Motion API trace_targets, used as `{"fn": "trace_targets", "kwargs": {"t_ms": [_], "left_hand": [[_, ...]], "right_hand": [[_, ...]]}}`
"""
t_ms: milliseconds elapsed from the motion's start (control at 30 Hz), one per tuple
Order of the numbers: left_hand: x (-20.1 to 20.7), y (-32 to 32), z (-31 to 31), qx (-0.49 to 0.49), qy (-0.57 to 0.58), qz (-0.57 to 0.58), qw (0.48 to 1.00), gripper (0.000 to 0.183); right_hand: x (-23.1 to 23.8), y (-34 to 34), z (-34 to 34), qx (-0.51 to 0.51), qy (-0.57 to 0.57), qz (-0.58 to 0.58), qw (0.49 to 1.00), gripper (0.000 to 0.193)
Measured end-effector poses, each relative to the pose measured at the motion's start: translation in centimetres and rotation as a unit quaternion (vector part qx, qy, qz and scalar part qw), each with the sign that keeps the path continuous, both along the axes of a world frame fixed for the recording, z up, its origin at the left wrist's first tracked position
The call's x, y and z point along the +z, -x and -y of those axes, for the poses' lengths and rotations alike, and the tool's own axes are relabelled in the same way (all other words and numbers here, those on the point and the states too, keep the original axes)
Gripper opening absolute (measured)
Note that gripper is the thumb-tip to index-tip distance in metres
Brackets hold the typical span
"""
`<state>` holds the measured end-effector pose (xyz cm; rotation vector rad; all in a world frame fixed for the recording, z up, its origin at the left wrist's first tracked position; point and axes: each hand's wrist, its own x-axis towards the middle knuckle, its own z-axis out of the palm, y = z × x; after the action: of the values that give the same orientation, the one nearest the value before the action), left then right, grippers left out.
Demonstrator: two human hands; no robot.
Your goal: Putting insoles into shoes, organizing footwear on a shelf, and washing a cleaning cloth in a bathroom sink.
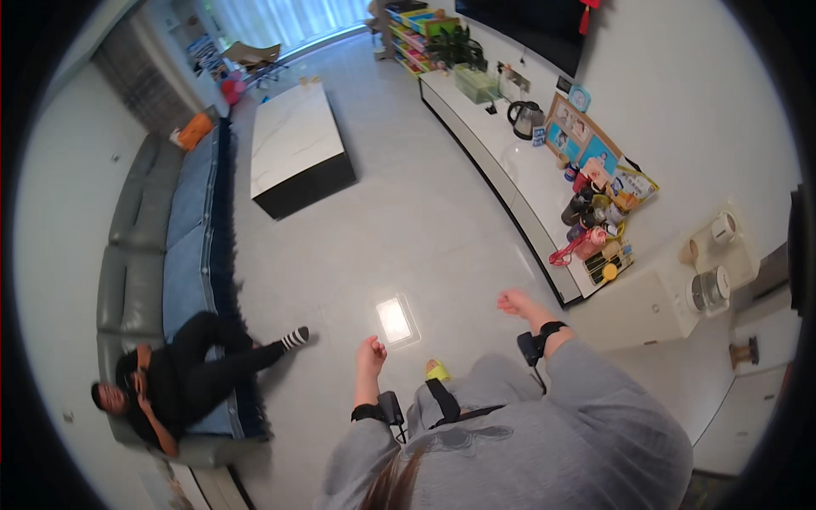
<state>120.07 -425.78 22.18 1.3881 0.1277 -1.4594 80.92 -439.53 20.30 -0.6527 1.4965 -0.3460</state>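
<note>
My left hand [371, 351] is held out over the floor in front of me, its fingers curled in and nothing showing in them. To its right, my right hand [512, 302] reaches a little farther forward, also loosely closed, with nothing visible in it. Each forearm wears a black strap with a small dark device: one left device [390, 408] and one right device [531, 347]. Neither hand touches anything. Below them a yellow slipper [437, 371] shows on one foot. Nearest to my right hand is the low white TV cabinet [531, 217].
A long grey sofa [127, 285] with blue covers runs along the left; a person [191, 374] in black reclines there, one foot sticking out. A marble-topped coffee table [297, 136] stands ahead. The cabinet carries a kettle [525, 119], a photo board [580, 133] and jars [586, 204].
</note>
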Motion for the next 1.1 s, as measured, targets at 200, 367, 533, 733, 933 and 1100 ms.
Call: {"fn": "trace_targets", "kwargs": {"t_ms": [200,367,533,733,933,1100], "left_hand": [[1.6,-5.0,17.3,-0.083,0.013,0.025,0.996,0.011],[-2.0,-9.3,26.6,-0.044,-0.010,0.006,0.999,0.013],[-1.1,-14.4,35.7,0.023,-0.050,0.001,0.998,0.013],[0.1,-19.1,47.5,0.047,-0.031,0.039,0.998,0.016],[-2.5,-24.0,63.9,0.058,-0.042,0.027,0.997,0.016],[-3.0,-29.6,80.5,0.027,-0.002,0.007,1.000,0.016]], "right_hand": [[-1.0,1.7,9.6,-0.123,0.015,-0.012,0.992,0.029],[-4.1,1.0,19.7,-0.189,-0.038,0.031,0.981,0.029],[-4.2,-4.1,34.7,-0.226,-0.044,0.067,0.971,0.030],[-1.5,-13.9,53.6,-0.135,0.003,0.070,0.988,0.023],[-5.5,-18.3,68.4,-0.143,0.017,0.115,0.983,0.026],[-9.3,-14.5,75.6,-0.247,0.001,0.032,0.969,0.027]]}}
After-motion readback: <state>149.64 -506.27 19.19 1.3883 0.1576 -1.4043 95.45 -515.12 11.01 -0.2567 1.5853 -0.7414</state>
